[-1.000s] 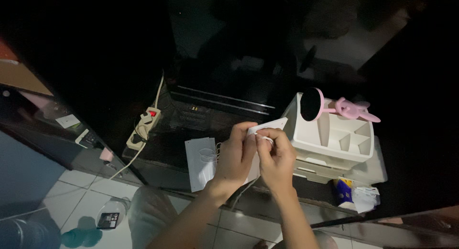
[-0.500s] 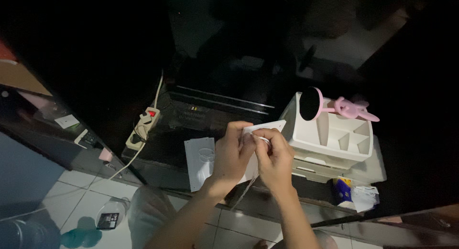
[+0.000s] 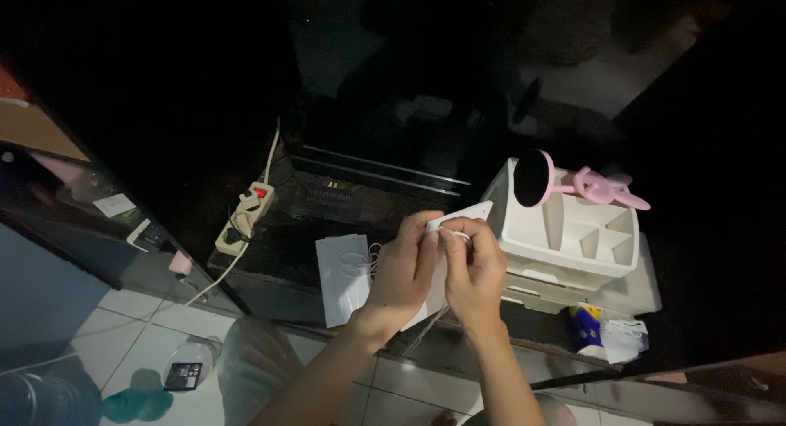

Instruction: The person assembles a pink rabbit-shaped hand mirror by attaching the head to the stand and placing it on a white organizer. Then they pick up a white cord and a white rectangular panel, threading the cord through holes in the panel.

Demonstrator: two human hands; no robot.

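- Head camera view, looking down into a dim room: both hands meet at the middle of the frame, above the front edge of a dark low shelf [image 3: 270, 266].
- Left hand [image 3: 403, 270] has its fingers curled shut, thumb and forefinger pinching the upper edge of a flat white packet with a pointed corner [image 3: 467, 215].
- Right hand [image 3: 473, 266] is closed too, its fingertips [image 3: 455, 227] pressed on the same edge of the packet, just beside the left thumb, so the two hands touch.
- The packet is held in the air between the hands, its corner pointing toward a white plastic desk organiser with open compartments [image 3: 589, 238] that stands close by on the right.
- A thin pale string or cord [image 3: 426, 332] seems to hang down below the hands; the light is too poor to be sure what it belongs to.
- A second flat white packet with faint loops showing on it [image 3: 342, 279] lies on the shelf just left of the left hand.
- A round pink-rimmed mirror [image 3: 535, 179] stands in the organiser, with a pink bunny-eared piece [image 3: 606, 187] beside it.
- A beige power strip with a red lit switch [image 3: 246, 217] lies further left, its cable running down toward the tiled floor [image 3: 123, 336].
- Crumpled blue and white wrappers [image 3: 610, 332] lie below the organiser.
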